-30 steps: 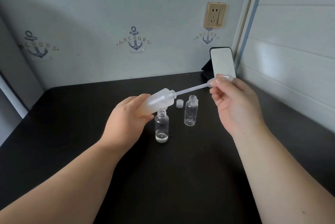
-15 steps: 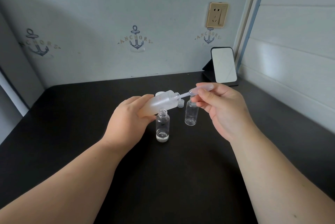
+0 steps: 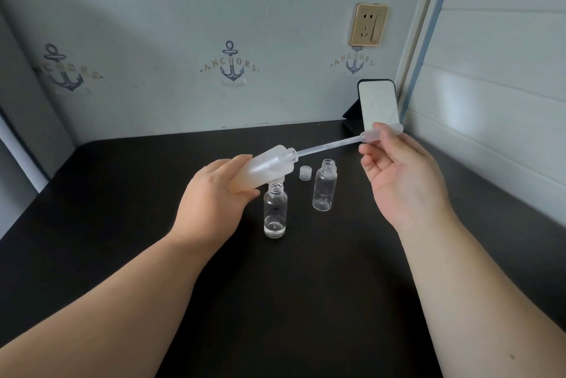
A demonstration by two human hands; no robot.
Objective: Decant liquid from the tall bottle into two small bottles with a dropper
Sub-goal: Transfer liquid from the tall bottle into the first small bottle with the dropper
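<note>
Tall bottle (image 3: 264,170): frosted, lifted off the table, tipped nearly flat; its long axis runs from lower left to upper right, open mouth toward the right and slightly up.
Left hand (image 3: 214,200): fingers wrapped round the bottle's lower body, thumb on its near side.
Dropper (image 3: 343,142): long axis almost in line with the bottle, thin tip at the bottle's mouth, bulb up and to the right.
Right hand (image 3: 401,175): thumb and forefinger pinch the bulb; the other fingers are loosely spread.
Near small bottle (image 3: 275,213): upright on the black table (image 3: 92,224), uncapped, a little clear liquid at the bottom, just below the tilted bottle.
Far small bottle (image 3: 324,185): upright, uncapped, to the right.
Cap (image 3: 305,172): between the two small bottles, farther back.
Mirror (image 3: 378,106): propped at the wall.
</note>
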